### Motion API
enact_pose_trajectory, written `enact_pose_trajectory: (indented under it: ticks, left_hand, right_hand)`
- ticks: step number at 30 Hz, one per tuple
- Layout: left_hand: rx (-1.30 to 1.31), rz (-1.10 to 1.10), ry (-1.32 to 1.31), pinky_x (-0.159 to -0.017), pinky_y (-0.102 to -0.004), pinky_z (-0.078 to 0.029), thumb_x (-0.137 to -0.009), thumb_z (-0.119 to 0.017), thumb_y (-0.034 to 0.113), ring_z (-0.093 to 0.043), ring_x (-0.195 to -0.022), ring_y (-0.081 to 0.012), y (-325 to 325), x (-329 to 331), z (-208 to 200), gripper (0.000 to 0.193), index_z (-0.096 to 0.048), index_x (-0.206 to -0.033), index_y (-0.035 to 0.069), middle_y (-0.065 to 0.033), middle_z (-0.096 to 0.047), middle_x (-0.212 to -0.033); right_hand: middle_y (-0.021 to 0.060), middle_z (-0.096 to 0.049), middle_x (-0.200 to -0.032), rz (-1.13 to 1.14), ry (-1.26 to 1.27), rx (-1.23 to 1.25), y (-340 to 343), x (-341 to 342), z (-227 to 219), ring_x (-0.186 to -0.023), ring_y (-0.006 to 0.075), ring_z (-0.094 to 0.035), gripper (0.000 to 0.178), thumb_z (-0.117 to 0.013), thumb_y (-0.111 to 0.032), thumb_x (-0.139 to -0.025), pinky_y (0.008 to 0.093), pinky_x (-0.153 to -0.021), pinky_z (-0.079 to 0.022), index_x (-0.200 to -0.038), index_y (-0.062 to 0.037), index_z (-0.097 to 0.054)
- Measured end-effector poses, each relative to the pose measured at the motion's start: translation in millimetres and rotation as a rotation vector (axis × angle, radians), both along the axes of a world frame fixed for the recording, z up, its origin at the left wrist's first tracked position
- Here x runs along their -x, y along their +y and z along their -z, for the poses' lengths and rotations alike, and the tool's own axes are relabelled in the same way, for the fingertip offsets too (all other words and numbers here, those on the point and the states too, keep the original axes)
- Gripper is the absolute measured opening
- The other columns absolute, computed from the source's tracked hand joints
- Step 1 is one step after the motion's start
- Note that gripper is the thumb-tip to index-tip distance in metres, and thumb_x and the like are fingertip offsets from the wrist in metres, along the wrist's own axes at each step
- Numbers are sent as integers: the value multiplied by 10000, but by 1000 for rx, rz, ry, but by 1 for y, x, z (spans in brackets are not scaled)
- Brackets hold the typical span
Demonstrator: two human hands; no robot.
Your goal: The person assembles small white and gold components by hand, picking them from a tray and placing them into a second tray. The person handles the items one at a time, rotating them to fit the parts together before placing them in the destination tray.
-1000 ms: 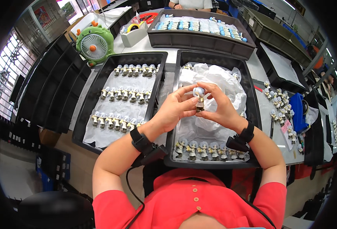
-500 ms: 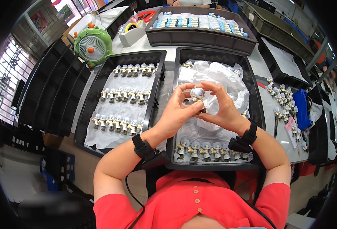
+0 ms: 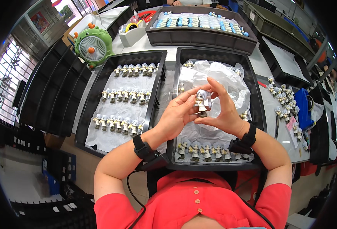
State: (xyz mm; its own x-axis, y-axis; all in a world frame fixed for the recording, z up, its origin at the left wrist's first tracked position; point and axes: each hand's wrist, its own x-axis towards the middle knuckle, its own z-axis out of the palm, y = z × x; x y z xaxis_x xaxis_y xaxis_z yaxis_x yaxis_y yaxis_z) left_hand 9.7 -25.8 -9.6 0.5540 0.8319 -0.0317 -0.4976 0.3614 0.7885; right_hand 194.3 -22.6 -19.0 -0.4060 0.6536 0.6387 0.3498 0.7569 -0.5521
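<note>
A small chibi figurine (image 3: 202,101) with pale lilac-grey hair, a white outfit and dark boots is upright over the right-hand black tray (image 3: 258,114). My left hand (image 3: 178,114) pinches it from the left, thumb in front and fingers behind. Around its right side curves my right hand (image 3: 229,114), thumb and forefinger spread wide. The right thumb tip lies close to the boots; whether it touches them I cannot tell. Below, a row of similar figurines (image 3: 206,150) lies along the tray's near end, beside crumpled white paper (image 3: 229,91).
Left of that stands another black tray (image 3: 159,82) with three rows of figurines (image 3: 126,95). Loose figurines (image 3: 283,95) cluster at the right, near a blue tape dispenser (image 3: 303,107). Behind are a grey bin (image 3: 199,42) of blue-and-white pieces and a green fan (image 3: 94,47).
The figurine has turned from tilted to upright, with its front showing, and shifted slightly right. My right forefinger has lifted away from its head, and the left fingers have moved with it.
</note>
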Motion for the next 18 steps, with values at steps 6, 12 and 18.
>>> enact_pose_trajectory:
  ticks: [6,12,18]
  left_hand:
    - [-114,-61,91,-862,-329,-497,-926,-551,176,-566,-1074,-182,-4,0,1,477,-392,-1358,49,-73,-534,-1211]
    - [-245,-116,387,-813,-251,-459,-926,-561,244,-543,-980,-69,-3,2,4,417,-483,-1301,78,9,-557,-1154]
    - [-198,-169,379,-840,-269,-443,-935,-543,249,-544,-958,-73,-5,1,3,348,-508,-1243,91,22,-571,-1107]
  right_hand:
    - [91,-531,-1196,-47,131,93,4,3,5,-1038,233,-535,1033,-868,-182,-573,342,-827,-459,-1410,-95,-270]
    - [91,-521,-1196,-41,13,-21,0,4,3,-1054,240,-522,1017,-857,-114,-567,341,-844,-453,-1406,-99,-283]
    - [96,-508,-1206,-47,32,-24,-1,5,3,-1064,243,-514,1009,-850,-94,-569,345,-837,-454,-1405,-100,-285]
